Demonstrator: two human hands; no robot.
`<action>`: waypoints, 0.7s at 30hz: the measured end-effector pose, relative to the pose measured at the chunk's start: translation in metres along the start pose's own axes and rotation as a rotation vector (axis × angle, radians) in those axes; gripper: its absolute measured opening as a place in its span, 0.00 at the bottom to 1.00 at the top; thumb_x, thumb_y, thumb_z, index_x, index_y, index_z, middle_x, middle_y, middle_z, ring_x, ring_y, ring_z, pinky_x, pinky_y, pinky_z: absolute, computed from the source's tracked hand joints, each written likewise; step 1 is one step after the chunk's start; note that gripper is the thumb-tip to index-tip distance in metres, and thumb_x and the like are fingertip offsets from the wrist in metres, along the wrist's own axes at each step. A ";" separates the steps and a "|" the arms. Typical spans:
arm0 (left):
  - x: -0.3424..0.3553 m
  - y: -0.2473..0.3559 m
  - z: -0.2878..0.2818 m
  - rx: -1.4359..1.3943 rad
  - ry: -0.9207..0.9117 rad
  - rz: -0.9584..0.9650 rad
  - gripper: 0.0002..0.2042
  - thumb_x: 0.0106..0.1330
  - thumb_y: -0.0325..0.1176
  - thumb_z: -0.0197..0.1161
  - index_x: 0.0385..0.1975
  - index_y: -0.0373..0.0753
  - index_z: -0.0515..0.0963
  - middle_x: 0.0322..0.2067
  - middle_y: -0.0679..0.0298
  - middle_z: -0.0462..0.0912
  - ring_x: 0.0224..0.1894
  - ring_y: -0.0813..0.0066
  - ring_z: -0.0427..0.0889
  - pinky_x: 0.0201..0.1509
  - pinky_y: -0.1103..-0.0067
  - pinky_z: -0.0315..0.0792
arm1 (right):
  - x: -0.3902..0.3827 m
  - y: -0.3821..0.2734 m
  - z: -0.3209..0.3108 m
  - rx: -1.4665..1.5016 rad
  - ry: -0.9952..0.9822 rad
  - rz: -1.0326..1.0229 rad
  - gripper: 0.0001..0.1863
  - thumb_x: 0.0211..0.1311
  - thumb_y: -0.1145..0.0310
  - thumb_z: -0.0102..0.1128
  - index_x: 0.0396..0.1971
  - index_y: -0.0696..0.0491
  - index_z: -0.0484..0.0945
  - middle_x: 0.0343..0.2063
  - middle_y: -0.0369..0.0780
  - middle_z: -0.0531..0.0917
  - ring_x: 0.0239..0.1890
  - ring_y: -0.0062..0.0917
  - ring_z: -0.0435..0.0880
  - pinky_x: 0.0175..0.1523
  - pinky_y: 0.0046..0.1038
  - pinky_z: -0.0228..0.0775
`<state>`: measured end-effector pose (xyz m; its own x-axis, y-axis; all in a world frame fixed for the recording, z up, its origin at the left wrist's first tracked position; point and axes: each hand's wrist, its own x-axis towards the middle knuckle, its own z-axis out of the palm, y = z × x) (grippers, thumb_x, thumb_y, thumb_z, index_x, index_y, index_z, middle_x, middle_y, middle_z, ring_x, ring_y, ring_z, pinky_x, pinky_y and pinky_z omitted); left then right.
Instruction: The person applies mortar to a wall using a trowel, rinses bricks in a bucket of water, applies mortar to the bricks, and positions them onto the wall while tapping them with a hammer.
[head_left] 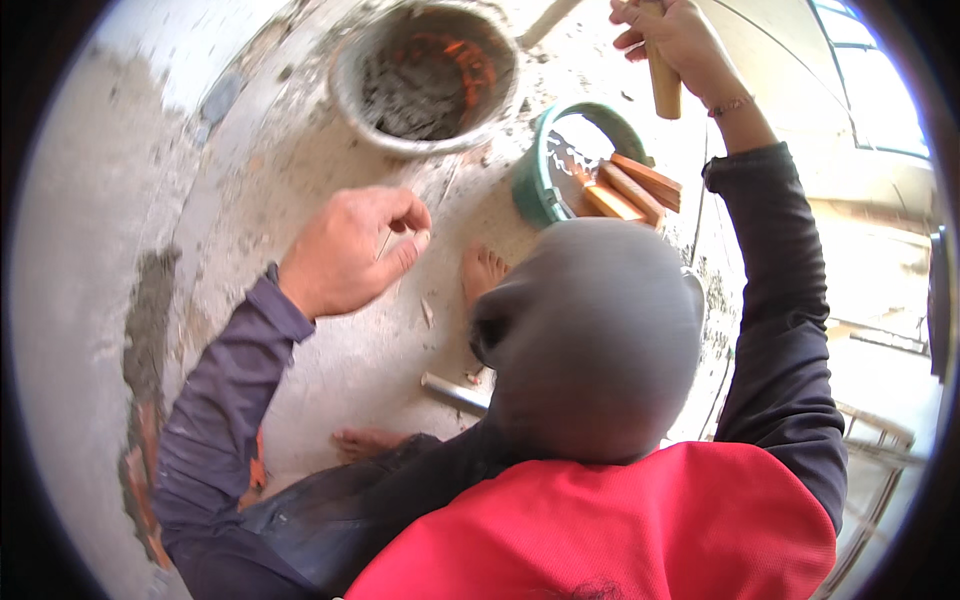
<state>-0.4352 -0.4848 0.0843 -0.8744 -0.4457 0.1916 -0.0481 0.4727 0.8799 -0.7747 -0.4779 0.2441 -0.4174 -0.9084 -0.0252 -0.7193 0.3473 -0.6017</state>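
Neither of my own hands shows. Directly before me, seen from above and behind, a co-worker in a red vest point(610, 530), dark sleeves and a grey head covering point(600, 340) crouches barefoot. Both visible arms appear to join that body. The co-worker's left hand point(345, 250) hovers over the floor, fingers loosely curled toward the thumb; nothing in it can be made out. High at the right, the co-worker's right hand point(690, 45) grips a wooden handle point(662, 80), whose upper part is covered by the fingers. The head is blurred by motion.
A round basin point(345, 95) of wet grey mortar stands at the far side. Beside it, a green bucket point(530, 185) holds water and several reddish-brown strips point(635, 190). A metal tube point(455, 390) lies on the dusty floor. A rough wall point(75, 290) runs along the left.
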 end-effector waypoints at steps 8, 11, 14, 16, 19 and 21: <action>0.105 0.003 0.053 0.018 -0.104 0.159 0.09 0.61 0.32 0.63 0.37 0.34 0.79 0.33 0.54 0.83 0.39 0.59 0.83 0.46 0.70 0.75 | -0.084 0.078 -0.063 -0.260 0.110 0.034 0.17 0.60 0.61 0.69 0.40 0.57 0.77 0.18 0.35 0.76 0.16 0.15 0.74 0.23 0.22 0.68; 0.144 -0.003 0.094 0.190 -0.241 0.251 0.13 0.60 0.34 0.65 0.43 0.37 0.78 0.38 0.55 0.82 0.44 0.58 0.82 0.50 0.68 0.74 | -0.101 0.119 -0.073 -0.125 0.130 0.169 0.14 0.61 0.63 0.68 0.38 0.57 0.76 0.20 0.33 0.76 0.18 0.14 0.73 0.23 0.21 0.67; 0.186 -0.003 0.131 0.449 -0.370 0.353 0.18 0.59 0.36 0.67 0.48 0.40 0.76 0.44 0.58 0.81 0.49 0.59 0.80 0.53 0.67 0.73 | -0.111 0.142 -0.072 -0.012 0.171 0.230 0.12 0.61 0.64 0.68 0.36 0.56 0.76 0.21 0.32 0.76 0.19 0.13 0.72 0.24 0.21 0.67; 0.222 0.001 0.150 0.531 -0.444 0.313 0.19 0.58 0.37 0.68 0.49 0.40 0.76 0.47 0.60 0.81 0.50 0.62 0.79 0.55 0.68 0.72 | -0.113 0.159 -0.071 0.066 0.200 0.226 0.12 0.61 0.65 0.68 0.36 0.56 0.76 0.21 0.32 0.76 0.19 0.13 0.72 0.25 0.20 0.67; 0.255 -0.007 0.182 0.709 -0.580 0.269 0.22 0.54 0.37 0.70 0.49 0.40 0.76 0.44 0.61 0.82 0.50 0.62 0.81 0.53 0.69 0.73 | -0.115 0.176 -0.073 0.186 0.210 0.196 0.13 0.60 0.65 0.69 0.36 0.56 0.77 0.22 0.32 0.76 0.20 0.12 0.72 0.25 0.19 0.66; 0.260 -0.019 0.195 0.783 -0.636 0.274 0.22 0.51 0.35 0.70 0.47 0.38 0.76 0.41 0.59 0.83 0.48 0.61 0.82 0.51 0.68 0.75 | -0.115 0.181 -0.073 0.269 0.217 0.203 0.12 0.60 0.67 0.69 0.36 0.56 0.77 0.21 0.31 0.76 0.20 0.12 0.72 0.25 0.18 0.65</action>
<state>-0.7559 -0.4609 0.0326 -0.9844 0.1261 -0.1227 0.0893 0.9588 0.2695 -0.8976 -0.2934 0.1958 -0.6644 -0.7472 -0.0135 -0.4512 0.4155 -0.7898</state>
